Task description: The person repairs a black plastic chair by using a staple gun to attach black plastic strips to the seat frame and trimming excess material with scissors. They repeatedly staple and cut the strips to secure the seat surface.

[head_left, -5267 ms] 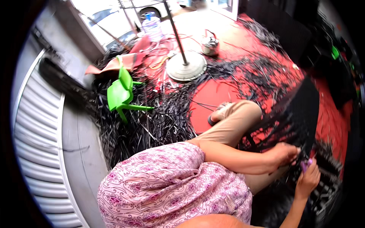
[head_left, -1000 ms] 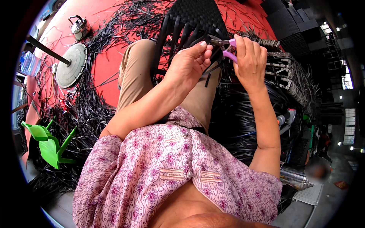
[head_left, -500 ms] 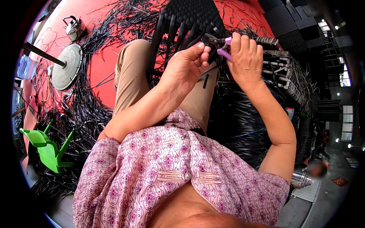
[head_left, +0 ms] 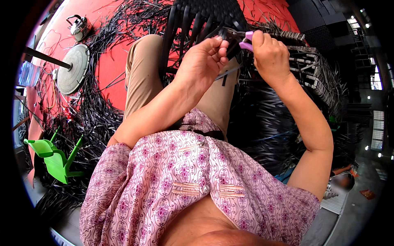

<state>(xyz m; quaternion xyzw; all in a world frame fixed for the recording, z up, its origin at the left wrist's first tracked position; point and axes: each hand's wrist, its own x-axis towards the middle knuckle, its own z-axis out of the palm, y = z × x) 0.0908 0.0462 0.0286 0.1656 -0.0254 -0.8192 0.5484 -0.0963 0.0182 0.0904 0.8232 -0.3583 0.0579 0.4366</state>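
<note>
A black woven panel of flat plastic strips rests over my lap, with loose strip ends hanging toward me. My left hand pinches one of these black strips between thumb and fingers. Just to its right, my right hand is closed around pliers with purple handles, whose dark jaws point left at the strip beside my left fingertips. My tan trouser leg lies under the panel.
Heaps of black strip offcuts cover the red floor. A round grey stand base and a metal kettle sit at upper left, a green plastic stool at left. A woven black frame stands on the right.
Five seconds ago I faced the stool and stand base with my hands low at the right. Over the last second both hands stay at the panel edge, shifting slightly up and right.
</note>
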